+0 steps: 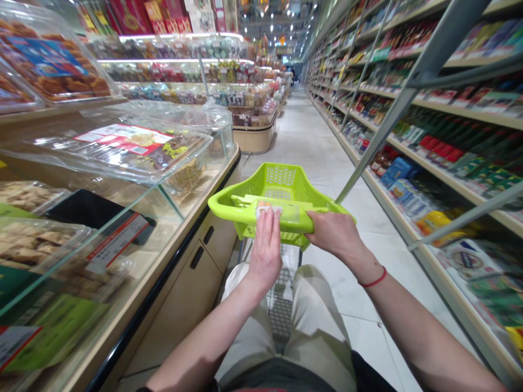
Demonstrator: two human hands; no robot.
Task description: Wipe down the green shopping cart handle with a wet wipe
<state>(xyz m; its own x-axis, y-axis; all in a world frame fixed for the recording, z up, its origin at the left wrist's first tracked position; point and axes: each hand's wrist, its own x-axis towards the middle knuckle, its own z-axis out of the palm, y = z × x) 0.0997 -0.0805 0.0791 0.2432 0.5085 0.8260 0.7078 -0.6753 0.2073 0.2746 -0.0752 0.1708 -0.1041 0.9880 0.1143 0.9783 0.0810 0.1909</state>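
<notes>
A lime-green plastic basket (281, 179) with perforated walls is in front of my knees, in the middle of the view. My left hand (265, 247) has its fingers stretched out, with the tips on the basket's near handle bar, over a small label with an orange print. Something whitish shows around these fingertips; I cannot make out whether it is part of the label. At the right end of the same bar, my right hand (333, 233) is wrapped round the green plastic. A red string bracelet (373, 277) circles the right wrist. The basket's inside looks bare where it shows.
Beside me on the left runs a glass-edged display counter (196, 212) with packaged food, including a clear plastic box (134, 144). Tall shelves (453, 114) of packets line the right. A grey metal frame (379, 125) slants across the right side. The tiled aisle (302, 122) stretches ahead.
</notes>
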